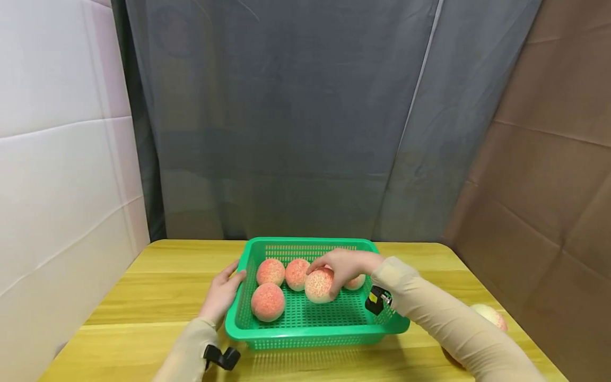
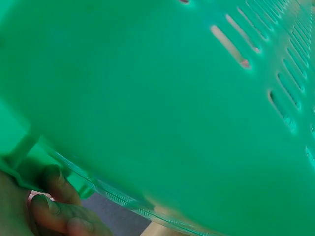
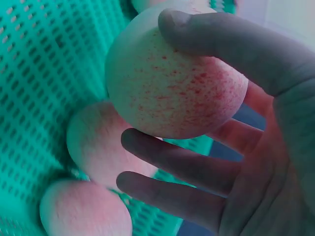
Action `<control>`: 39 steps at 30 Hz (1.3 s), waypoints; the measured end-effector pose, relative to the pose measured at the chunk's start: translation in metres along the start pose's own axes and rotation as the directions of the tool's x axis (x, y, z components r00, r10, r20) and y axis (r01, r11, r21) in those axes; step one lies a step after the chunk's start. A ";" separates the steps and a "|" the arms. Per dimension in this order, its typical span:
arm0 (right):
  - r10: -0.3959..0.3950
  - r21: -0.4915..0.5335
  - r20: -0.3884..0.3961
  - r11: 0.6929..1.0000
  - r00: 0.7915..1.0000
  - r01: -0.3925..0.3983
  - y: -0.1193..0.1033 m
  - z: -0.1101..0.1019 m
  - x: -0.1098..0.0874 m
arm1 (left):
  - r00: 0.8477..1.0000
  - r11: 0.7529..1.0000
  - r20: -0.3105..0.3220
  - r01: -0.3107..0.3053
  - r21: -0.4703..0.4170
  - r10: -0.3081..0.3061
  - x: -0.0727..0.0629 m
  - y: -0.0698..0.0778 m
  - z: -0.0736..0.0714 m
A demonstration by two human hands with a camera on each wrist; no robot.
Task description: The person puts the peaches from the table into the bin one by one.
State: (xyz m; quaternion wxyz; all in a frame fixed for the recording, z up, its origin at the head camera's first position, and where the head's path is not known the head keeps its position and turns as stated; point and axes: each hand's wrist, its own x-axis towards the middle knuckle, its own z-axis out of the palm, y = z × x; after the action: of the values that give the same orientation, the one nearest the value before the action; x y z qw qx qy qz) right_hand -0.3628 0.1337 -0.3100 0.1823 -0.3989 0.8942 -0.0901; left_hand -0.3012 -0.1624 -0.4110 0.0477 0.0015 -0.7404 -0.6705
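Note:
A green plastic basket (image 1: pixel 315 331) with slotted walls stands on the wooden table. My left hand (image 1: pixel 223 293) grips its left rim, thumb on top; the left wrist view shows fingertips (image 2: pixel 59 209) curled beneath the rim. Over the basket's middle, my right hand (image 1: pixel 346 268) holds a pale, red-speckled peach (image 1: pixel 318 286) between thumb and fingers. In the right wrist view the thumb lies across this peach (image 3: pixel 172 93), and two fingers stretch out below it. Other peaches lie in the basket: a redder one (image 1: pixel 268 302) at front left, two (image 1: pixel 270 272) behind, and one (image 1: pixel 355 283) partly hidden by the right hand.
Another pale peach (image 1: pixel 490 317) is at the table's right side, partly behind my right forearm. A dark brown edge (image 1: pixel 451 358) shows beneath that forearm, its kind hidden. Grey cloth (image 1: pixel 286 132) hangs behind the table, with white and brown cloth at the sides.

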 end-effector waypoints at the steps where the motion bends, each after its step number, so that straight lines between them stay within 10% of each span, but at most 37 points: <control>1: -0.005 0.004 0.017 1.000 1.000 0.005 -0.002 0.002 0.003 | 1.000 1.000 0.000 0.000 0.001 0.000 0.000 0.000 0.000; 20: -0.126 -0.150 0.134 0.978 0.983 0.146 -0.016 0.032 0.028 | 1.000 1.000 -0.010 -0.004 -0.003 0.004 -0.001 0.003 0.007; 39: -0.061 0.068 0.290 0.997 0.955 0.043 -0.029 0.041 0.034 | 1.000 1.000 -0.005 -0.002 -0.002 0.002 -0.005 0.002 0.005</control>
State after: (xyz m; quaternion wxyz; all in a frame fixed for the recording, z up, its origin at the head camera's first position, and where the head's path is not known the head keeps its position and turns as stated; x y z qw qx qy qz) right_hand -0.3480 0.0885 -0.3471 0.3221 -0.4254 0.8435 -0.0621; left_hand -0.2959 -0.1568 -0.4096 0.0503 0.0023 -0.7396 -0.6711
